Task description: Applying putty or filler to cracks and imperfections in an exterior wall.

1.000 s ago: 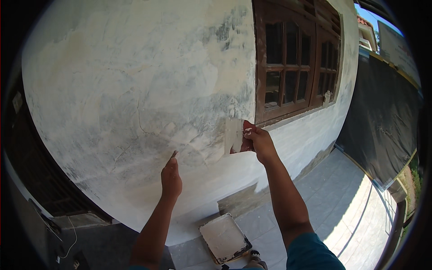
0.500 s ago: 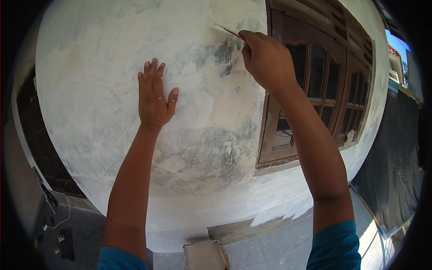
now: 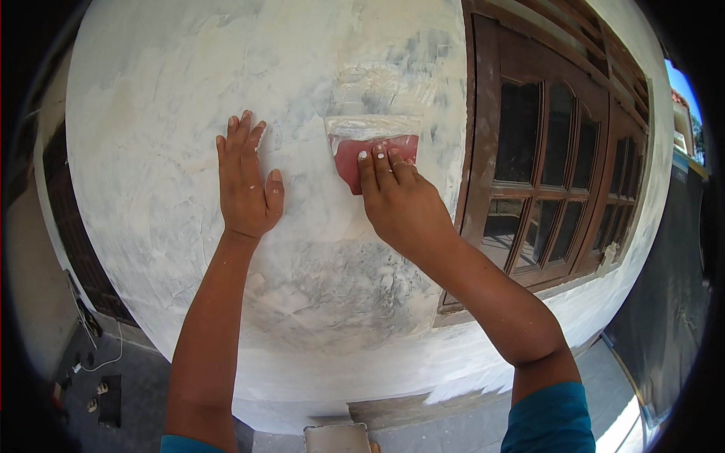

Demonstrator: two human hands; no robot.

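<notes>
A putty knife with a red grip and a wide, putty-smeared blade lies against the wall. My right hand grips it, with white-flecked fingers pressed flat over the red part and the thumb hidden. Pale fresh putty shows just above the blade, over a grey patch. To the left, my left hand rests on the wall with its fingers pointing up and the thumb apart, holding nothing. Dark grey, blotchy plaster shows below both hands.
A brown wooden window with glass panes is close on the right, its frame edge near my right forearm. Below stands a pale rectangular container on the grey floor. Sandals and a white cable lie at lower left.
My right hand has moved down and left from beside the window's upper edge, turning the putty knife from edge-on to flat against the wall. My left hand still rests on the wall.
</notes>
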